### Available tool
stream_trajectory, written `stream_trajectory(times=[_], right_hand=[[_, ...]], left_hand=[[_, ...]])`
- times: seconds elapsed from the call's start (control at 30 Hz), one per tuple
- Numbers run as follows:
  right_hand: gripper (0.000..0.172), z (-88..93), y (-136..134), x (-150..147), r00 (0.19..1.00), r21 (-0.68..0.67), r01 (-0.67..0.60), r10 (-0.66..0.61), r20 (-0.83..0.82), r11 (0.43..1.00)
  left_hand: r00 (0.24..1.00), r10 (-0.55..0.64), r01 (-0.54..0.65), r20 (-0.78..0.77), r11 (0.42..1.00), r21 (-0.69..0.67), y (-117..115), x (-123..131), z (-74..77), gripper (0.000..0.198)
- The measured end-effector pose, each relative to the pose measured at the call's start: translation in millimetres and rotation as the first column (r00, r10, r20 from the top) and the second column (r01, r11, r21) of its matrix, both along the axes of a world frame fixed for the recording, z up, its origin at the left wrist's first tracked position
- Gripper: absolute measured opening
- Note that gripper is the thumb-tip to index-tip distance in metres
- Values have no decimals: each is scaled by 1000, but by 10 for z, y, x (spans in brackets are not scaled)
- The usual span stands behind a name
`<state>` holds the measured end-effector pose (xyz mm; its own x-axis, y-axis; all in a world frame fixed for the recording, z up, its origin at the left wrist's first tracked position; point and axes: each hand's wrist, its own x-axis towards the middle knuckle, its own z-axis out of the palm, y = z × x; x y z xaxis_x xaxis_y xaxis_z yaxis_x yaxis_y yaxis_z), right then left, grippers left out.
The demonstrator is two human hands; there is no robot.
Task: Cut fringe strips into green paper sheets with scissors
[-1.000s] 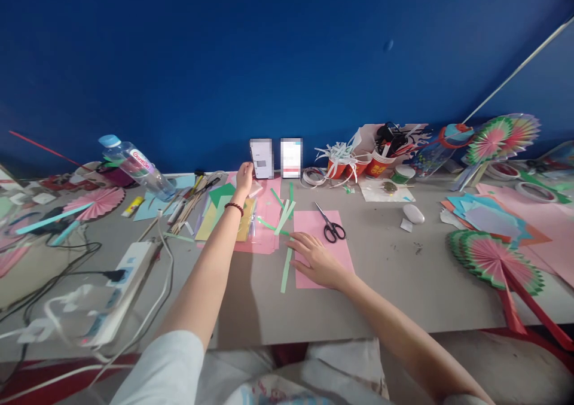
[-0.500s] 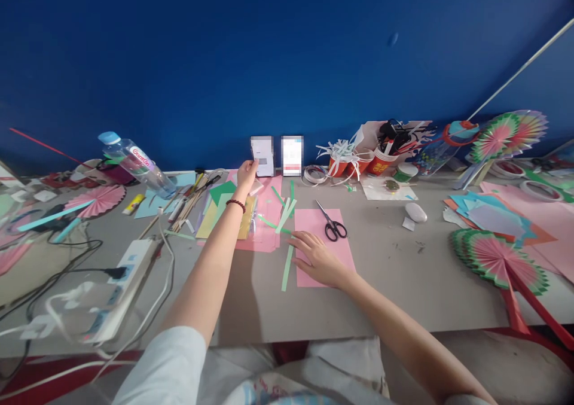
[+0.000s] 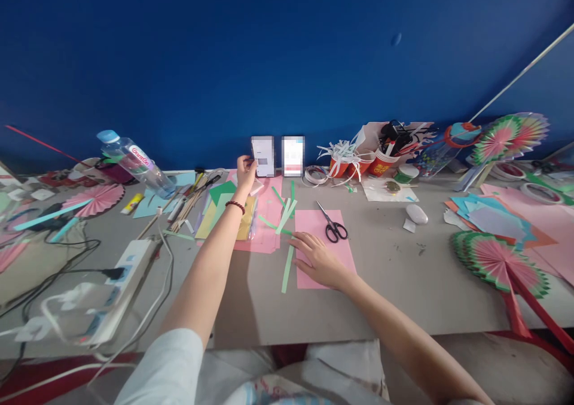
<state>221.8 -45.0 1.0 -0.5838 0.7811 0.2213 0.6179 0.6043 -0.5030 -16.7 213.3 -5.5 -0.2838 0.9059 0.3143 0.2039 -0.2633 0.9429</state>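
Observation:
My left hand (image 3: 246,170), a dark red beaded bracelet at its wrist, is at the left edge of a phone (image 3: 263,156) propped against the blue wall. Its fingers are loosely bent and apart, with one fingertip by the screen's edge. Palm down, my right hand (image 3: 317,258) lies with fingers spread on a pink paper sheet (image 3: 332,278). Its fingertips reach the light green paper strips (image 3: 287,267) at the sheet's left side. Black-handled scissors (image 3: 333,225) rest on the pink sheet beyond this hand. A second phone (image 3: 293,155) stands right of the first, its screen blurred.
Pink sheets (image 3: 264,240) and yellow paper (image 3: 207,224) lie under my left forearm. A power strip (image 3: 123,291) with cables and a tilted water bottle (image 3: 139,161) are left. Red cups (image 3: 380,163), a white mouse (image 3: 417,213) and a folded paper fan (image 3: 497,261) are right.
My left hand has drawn slightly left, its raised finger leaving the front of the phone screen and bending. My right hand stays in place on the pink sheet.

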Motion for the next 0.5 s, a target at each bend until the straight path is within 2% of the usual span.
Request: stream_trajectory(times=[0.07, 0.13, 0.27, 0.33, 0.4, 0.5], right_hand=[[43, 3, -2, -1, 1000, 0, -2, 2, 2, 1000], [43, 4, -4, -2, 1000, 3, -1, 1, 7, 1000], [41, -4, -6, 3, 1000, 7, -1, 1, 11, 1000], [42, -4, -3, 5, 1000, 6, 1, -1, 2, 1000], [44, 10, 2, -2, 1000, -6, 12, -12, -25, 1000], [43, 62, 6, -43, 992, -36, 43, -47, -117, 998]], left_hand=[[999, -5, 7, -39, 999, 45, 16, -41, 16, 34], [986, -24, 39, -163, 995, 90, 5, -88, 53, 37], [889, 17, 111, -459, 962, 249, -112, -139, 169, 41], [851, 33, 156, -524, 937, 313, -163, -130, 200, 43], [878, 36, 138, -478, 936, 323, -158, -109, 183, 50], [975, 11, 33, -224, 980, 195, -28, -80, 83, 52]])
